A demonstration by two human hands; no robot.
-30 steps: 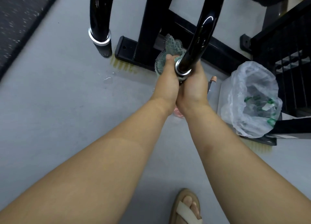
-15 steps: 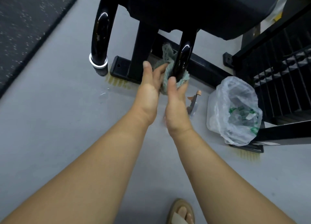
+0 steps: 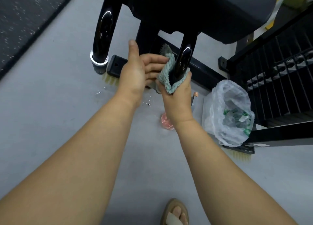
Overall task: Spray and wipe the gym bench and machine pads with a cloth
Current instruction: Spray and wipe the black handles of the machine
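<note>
In the upper left of the frame lies a dark speckled floor mat [image 3: 25, 20], cut off by the edge and no part of my job. Next to it curves the left handle bar [image 3: 104, 26], glossy black with a chrome ring [image 3: 99, 61] near its tip, bare of any cloth. Toward the centre my left hand [image 3: 135, 74] is spread, thumb up and fingers straight, the fingertips laid against the cloth [image 3: 166, 75] without closing on it; I judge it is there to steady and press the fabric from that side. The cloth, a nubby pale green one, is wrapped round the lower end of the right handle bar [image 3: 185, 53], just right of centre, so that one stroke can cover the whole round surface. My right hand [image 3: 177, 103] grips it from below, fingers and thumb curled round cloth and bar together, which hides the bar's tip entirely. Above, along the top of the frame, the dark seat pad [image 3: 220, 8] runs out of view, and I cannot say whether it is wiped. Behind my right wrist a pink thing [image 3: 166, 124] on the floor is half covered, and a thin copper-tipped object [image 3: 195, 96] beside it is too small to name; either may be the sprayer. Further right sit a clear plastic bag [image 3: 227, 113] and a black rack [image 3: 279, 82], partly cropped.
</note>
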